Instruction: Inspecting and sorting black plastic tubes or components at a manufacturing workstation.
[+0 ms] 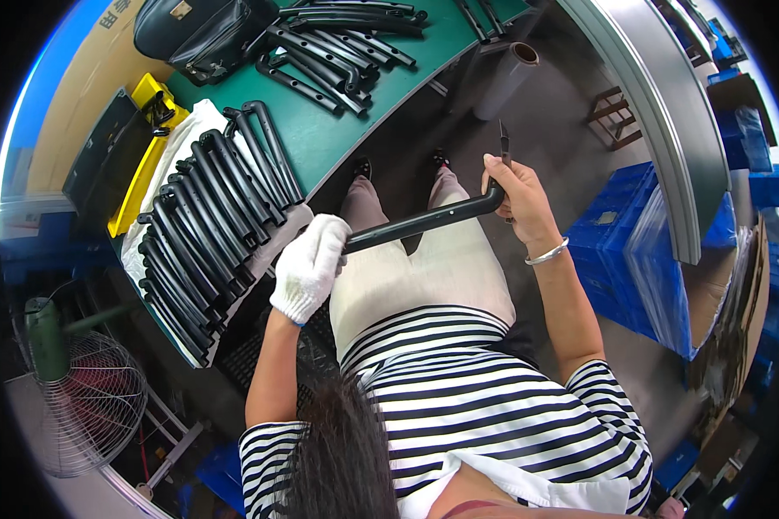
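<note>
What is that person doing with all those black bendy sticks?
A seated person holds one long black bent plastic part across the lap with both hands. The left hand, in a white glove, grips one end. The bare right hand grips the bent end together with a small dark tool that points up. Many more of the same black parts lie in a row on a white cloth on the green table.
</note>
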The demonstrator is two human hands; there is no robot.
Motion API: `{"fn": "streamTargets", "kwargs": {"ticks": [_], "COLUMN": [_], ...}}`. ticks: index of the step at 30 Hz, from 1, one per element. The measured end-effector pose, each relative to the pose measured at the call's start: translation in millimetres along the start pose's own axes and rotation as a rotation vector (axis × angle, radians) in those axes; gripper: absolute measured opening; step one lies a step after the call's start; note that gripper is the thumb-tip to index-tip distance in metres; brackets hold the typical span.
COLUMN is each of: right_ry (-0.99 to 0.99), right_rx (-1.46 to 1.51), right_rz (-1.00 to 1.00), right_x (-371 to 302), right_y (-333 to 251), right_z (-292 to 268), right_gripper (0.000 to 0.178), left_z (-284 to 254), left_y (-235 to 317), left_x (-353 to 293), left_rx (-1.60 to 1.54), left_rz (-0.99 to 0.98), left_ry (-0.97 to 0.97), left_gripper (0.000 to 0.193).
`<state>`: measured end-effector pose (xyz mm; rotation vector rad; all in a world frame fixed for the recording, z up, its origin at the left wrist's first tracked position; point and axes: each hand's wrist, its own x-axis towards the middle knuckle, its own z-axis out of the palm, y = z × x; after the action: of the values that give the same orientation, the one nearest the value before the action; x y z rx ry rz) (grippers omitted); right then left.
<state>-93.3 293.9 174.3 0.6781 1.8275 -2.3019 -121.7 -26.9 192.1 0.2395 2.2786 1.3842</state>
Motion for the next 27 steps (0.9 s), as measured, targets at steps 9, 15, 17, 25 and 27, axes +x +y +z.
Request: {"fn": "streamTargets", "kwargs": {"ticks": [9, 15, 17, 25, 27], "right_ry": [-0.111, -0.107, -0.116, -0.064, -0.048], "right_rx": [0.177, 0.262, 0.27, 0.299, 0.29], "right_rz": [0.043, -0.028, 0.002, 0.049, 0.048], "right_x": [7, 9, 7, 0, -3], "right_y": [6, 18, 26, 43, 46], "right_z": [32, 14, 13, -2, -10], "right_gripper": [0.031, 0.023, 0.022, 0.021, 0.021], "left_z": [41, -35, -65, -93, -93], "left_y": [31, -3, -19, -48, -45], "left_x": [11, 78, 109, 149, 147], "left_rx": [0.547, 0.826, 1.082, 1.274, 1.28], "left_rz": [0.215, 0.094, -0.141, -0.259, -0.232], "left_ry": [-0.395, 0.626, 0.811, 0.741, 0.739], "left_gripper": [0.038, 0.047, 0.052, 0.045, 0.045]}}
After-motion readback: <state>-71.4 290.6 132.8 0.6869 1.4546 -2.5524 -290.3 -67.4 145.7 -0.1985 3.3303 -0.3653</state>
